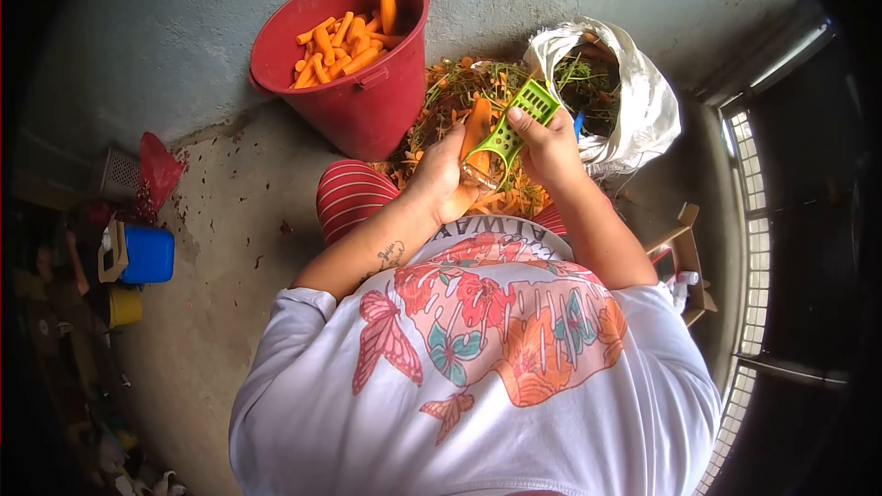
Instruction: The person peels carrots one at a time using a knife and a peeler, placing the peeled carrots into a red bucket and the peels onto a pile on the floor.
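Over peel pile [448,84] — left fingers [454,145] wrapped round carrot [476,125], right fingers [525,121] gripping peeler [531,99].

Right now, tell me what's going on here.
A person seated on the floor holds a carrot in the left hand and a green peeler in the right hand, its blade end against the carrot. Ahead stands a red bucket holding peeled carrots. Peelings lie heaped on the floor between the bucket and a white sack.
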The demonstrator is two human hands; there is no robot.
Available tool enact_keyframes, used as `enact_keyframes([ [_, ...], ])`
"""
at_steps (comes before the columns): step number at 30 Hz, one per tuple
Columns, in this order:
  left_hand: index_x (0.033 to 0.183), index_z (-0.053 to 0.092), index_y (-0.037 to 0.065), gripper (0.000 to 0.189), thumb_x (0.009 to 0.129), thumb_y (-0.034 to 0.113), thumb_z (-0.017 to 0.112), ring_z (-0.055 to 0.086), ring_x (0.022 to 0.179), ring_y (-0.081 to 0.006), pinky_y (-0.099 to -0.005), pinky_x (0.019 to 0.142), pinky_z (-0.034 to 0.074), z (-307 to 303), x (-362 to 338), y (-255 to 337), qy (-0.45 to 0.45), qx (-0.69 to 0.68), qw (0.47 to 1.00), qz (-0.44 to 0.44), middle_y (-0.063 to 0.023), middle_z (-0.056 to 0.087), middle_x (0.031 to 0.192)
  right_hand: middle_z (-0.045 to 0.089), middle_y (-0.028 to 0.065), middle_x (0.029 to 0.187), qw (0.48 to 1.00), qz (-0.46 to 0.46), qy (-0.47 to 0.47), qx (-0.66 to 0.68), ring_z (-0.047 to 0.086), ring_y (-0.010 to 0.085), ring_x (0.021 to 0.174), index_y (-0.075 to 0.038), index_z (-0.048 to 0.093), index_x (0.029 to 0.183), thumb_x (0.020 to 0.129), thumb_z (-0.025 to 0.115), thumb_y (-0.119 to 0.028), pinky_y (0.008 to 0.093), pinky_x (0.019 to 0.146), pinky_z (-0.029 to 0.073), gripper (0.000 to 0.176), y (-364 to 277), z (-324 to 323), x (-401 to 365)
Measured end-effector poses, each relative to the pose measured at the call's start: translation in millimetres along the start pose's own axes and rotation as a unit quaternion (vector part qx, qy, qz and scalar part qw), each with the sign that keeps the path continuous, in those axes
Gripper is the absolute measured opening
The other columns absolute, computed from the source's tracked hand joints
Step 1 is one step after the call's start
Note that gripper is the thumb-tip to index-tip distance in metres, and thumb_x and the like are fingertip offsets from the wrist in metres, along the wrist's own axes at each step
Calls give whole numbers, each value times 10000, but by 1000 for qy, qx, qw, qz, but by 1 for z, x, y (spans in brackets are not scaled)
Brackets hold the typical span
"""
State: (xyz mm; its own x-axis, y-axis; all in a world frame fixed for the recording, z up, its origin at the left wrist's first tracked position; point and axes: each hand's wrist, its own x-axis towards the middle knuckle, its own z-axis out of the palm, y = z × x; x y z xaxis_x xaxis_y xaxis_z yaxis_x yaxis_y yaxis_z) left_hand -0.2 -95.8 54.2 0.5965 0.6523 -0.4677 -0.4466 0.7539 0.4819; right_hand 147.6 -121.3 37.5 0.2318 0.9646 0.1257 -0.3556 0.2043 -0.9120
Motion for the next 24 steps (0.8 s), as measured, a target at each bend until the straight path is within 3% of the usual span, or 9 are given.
enact_keyframes([
  [3, 1131, 530, 71, 402, 983, 402, 357, 561, 718, -168, -305, 594, 463, -25, 8, -1, -58, 50, 997, -24, -60, 593, 882, 632, 58, 752, 997, 29, 28, 69, 639, 155, 603, -24, 570, 916, 877, 608, -105, 240, 428, 474, 97, 1, -7, 11],
  [10, 1142, 536, 53, 459, 968, 445, 371, 516, 666, -137, -274, 561, 417, -29, 1, -4, -113, 86, 989, -51, -48, 563, 836, 614, 64, 783, 993, 28, 57, 96, 634, 169, 610, -21, 542, 916, 889, 587, -94, 265, 421, 491, 90, 3, -32, 41],
  [14, 1177, 526, 53, 476, 965, 451, 374, 507, 668, -131, -266, 569, 419, -41, 10, -2, -127, 82, 986, -65, -41, 547, 831, 631, 70, 794, 992, 58, 116, 0, 631, 163, 607, -20, 566, 917, 869, 629, -138, 279, 445, 515, 142, 20, -67, 66],
  [16, 1190, 522, 54, 482, 962, 454, 379, 505, 673, -129, -261, 569, 418, -49, 16, 3, -174, 86, 979, -62, -39, 541, 831, 641, 67, 817, 979, 25, 194, -56, 643, 158, 654, -19, 601, 937, 869, 631, -152, 276, 479, 541, 153, 17, -73, 74],
  [18, 1170, 530, 58, 468, 962, 450, 380, 503, 670, -127, -256, 566, 414, -50, 21, 8, -147, 72, 985, -61, -37, 541, 830, 639, 80, 837, 972, -16, 224, -68, 645, 159, 671, -9, 605, 935, 872, 624, -139, 280, 472, 539, 145, 4, -70, 66],
  [19, 1160, 533, 60, 462, 962, 448, 381, 502, 669, -126, -253, 564, 412, -50, 23, 9, -132, 64, 987, -62, -37, 540, 830, 636, 99, 802, 978, -33, 193, -75, 650, 194, 654, -10, 577, 991, 877, 627, -193, 298, 518, 546, 221, 0, -65, 60],
  [21, 1126, 544, 72, 441, 960, 448, 385, 504, 667, -126, -249, 559, 408, -54, 34, 8, -91, 45, 993, -58, -29, 543, 822, 639, 154, 907, 992, 44, 3, 115, 660, 254, 752, -39, 568, 1057, 882, 619, -236, 349, 617, 559, 269, -2, -50, 39],
  [23, 1062, 560, 96, 404, 952, 451, 400, 507, 659, -128, -244, 551, 405, -54, 40, 6, -56, 37, 997, -37, -18, 549, 807, 608, 219, 1049, 943, 121, -175, 257, 642, 335, 889, -72, 547, 1136, 884, 605, -290, 415, 739, 549, 338, 0, -23, 13],
  [24, 1062, 562, 99, 401, 951, 450, 403, 506, 655, -128, -243, 551, 404, -60, 46, 5, -119, 12, 991, -54, -16, 551, 806, 577, 257, 1140, 905, 157, -256, 301, 619, 385, 976, -92, 529, 1181, 885, 596, -323, 456, 811, 533, 382, 2, -9, 2],
])
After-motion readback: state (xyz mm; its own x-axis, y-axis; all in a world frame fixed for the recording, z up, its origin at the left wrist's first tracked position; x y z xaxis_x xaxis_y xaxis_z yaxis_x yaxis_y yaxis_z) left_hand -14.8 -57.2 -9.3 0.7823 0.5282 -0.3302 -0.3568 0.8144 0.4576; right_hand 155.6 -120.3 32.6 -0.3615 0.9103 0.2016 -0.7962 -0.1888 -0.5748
